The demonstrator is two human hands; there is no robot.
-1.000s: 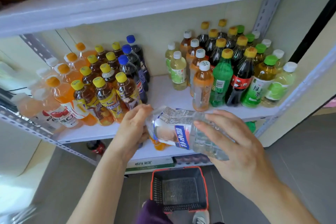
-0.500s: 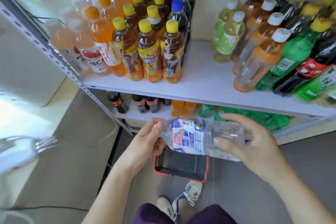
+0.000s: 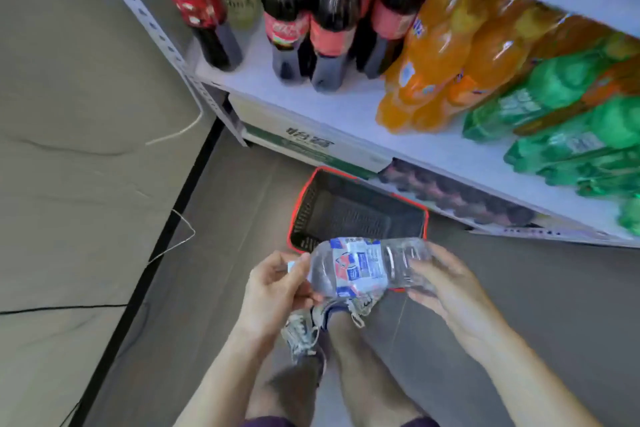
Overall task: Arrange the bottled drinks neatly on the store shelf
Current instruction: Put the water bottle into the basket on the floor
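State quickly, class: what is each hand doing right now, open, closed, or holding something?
Left hand: holding the neck end of the clear water bottle.
Right hand: holding the same bottle's base end.

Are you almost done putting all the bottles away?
Nearly, it seems. Done: the cola bottles, orange bottles and green bottles stand grouped by kind on the shelf, and the basket on the floor looks empty. In hand: one water bottle, held sideways by the left hand and right hand. Left: standing that bottle on a shelf.
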